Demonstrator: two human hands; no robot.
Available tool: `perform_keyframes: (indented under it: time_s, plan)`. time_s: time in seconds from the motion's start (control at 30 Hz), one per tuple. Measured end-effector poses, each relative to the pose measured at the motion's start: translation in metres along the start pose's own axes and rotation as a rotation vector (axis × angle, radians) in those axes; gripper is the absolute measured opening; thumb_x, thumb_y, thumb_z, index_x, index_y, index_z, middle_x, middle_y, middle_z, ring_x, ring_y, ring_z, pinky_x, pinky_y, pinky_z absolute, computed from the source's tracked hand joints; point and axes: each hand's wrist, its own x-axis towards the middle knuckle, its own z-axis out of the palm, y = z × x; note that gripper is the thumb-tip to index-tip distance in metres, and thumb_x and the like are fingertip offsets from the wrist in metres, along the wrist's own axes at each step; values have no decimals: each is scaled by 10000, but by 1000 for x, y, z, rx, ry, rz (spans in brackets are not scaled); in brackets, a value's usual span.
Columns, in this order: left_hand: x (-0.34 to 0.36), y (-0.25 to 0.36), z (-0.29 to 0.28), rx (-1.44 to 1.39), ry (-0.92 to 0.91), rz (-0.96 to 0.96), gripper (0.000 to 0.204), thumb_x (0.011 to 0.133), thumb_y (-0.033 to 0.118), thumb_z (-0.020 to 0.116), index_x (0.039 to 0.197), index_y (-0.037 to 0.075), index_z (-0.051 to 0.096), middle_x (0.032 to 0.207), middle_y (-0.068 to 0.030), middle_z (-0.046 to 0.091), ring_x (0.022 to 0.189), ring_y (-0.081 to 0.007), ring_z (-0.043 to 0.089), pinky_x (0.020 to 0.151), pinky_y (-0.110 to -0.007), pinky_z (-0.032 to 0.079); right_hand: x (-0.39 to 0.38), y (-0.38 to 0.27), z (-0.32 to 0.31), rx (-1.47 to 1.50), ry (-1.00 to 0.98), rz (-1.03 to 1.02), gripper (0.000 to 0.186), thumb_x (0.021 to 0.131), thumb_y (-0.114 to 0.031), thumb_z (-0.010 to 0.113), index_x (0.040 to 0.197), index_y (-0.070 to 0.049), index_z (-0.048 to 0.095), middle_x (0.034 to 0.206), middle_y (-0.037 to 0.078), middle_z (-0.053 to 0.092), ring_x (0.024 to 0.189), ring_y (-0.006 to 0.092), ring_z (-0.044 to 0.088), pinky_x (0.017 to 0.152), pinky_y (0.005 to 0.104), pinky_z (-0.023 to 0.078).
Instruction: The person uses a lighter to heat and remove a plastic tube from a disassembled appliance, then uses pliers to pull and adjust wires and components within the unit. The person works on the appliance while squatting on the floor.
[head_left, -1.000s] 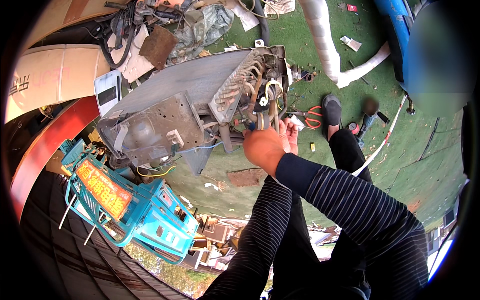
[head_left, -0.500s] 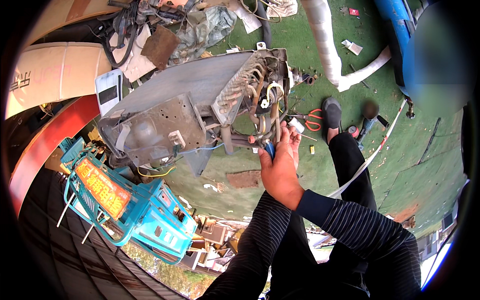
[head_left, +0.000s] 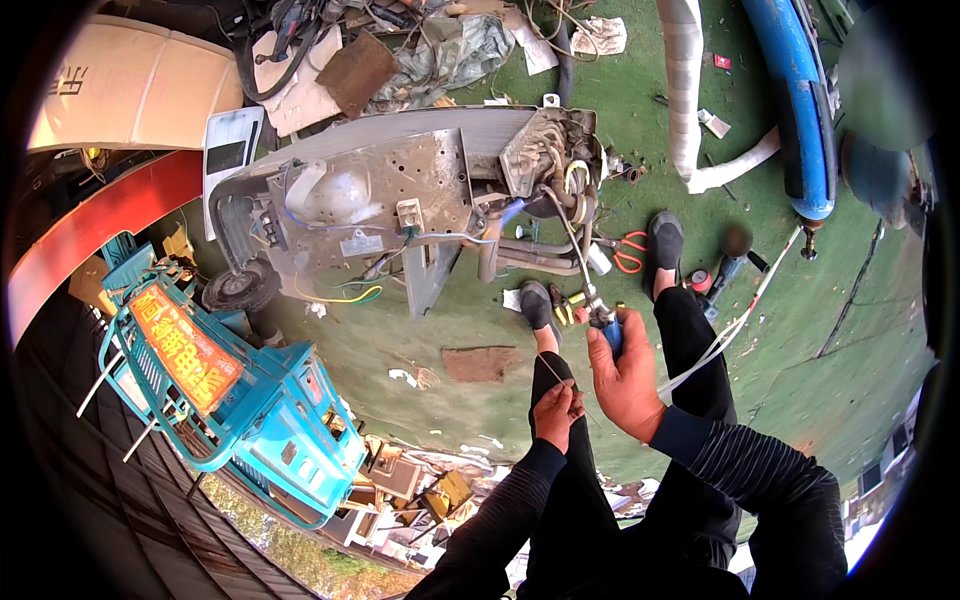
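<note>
Blue-handled torch (head_left: 613,335) is gripped by wrapped fingers of right hand (head_left: 630,380); thin rod (head_left: 543,373) is pinched in left hand (head_left: 555,413). Torch tube (head_left: 577,248) is extended toward pipes (head_left: 540,247) of dusty metal unit (head_left: 420,175), above green floor (head_left: 400,335); red-handled tool (head_left: 628,262) is seen nearby.

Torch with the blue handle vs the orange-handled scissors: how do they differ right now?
- State: the torch is held in the right hand; the scissors lie on the green floor, with no hand on them.
- Shape: the torch has one long, bent metal neck; the scissors have two looped handles.
- Colour: the torch's handle is blue, the scissors' handles orange-red.

Shared: both have brightly coloured handles.
</note>
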Motion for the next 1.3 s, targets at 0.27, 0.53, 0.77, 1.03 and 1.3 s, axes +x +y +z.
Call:
perform_keyframes:
  time_s: [0.27,0.53,0.77,1.03,1.3]
  plan:
    - [-27,27,-52,-113,-66,171,473,1029,73,671,1472,88,504,878,-67,730,719,-97,628,590,-254,483,-63,-9,-27,-335,90,-187,344,1069,-201,570,1307,40,513,976,104,609,844,162,514,798,324,469]
    - [1,108,-152,-183,-229,302,186,1040,107,657,1215,61,700,933,-64,739,704,-88,614,607,-235,486,-127,28,40,-600,172,-460,334,1090,-199,514,1330,27,566,905,149,635,759,251,596,718,381,487]
    - [18,135,-236,-263,-259,471,274,1011,27,598,1274,3,670,1074,-95,737,895,-134,647,770,-284,524,-124,71,91,-742,112,-430,330,1046,-140,592,1331,27,573,1014,273,662,869,461,655,777,463,527]
    - [29,150,-205,-161,97,913,239,1036,174,698,1155,-29,742,1013,-45,730,822,-78,611,716,-244,513,-67,96,129,-810,152,-567,303,1068,-166,594,1295,35,595,885,223,638,756,346,614,725,411,506]
    - [43,122,-165,-161,121,1267,176,1057,73,644,1196,-4,721,1112,-30,697,977,-92,660,849,-244,532,-24,151,146,-818,232,-621,298,1052,-161,604,1260,52,603,991,251,703,862,440,685,748,474,535]
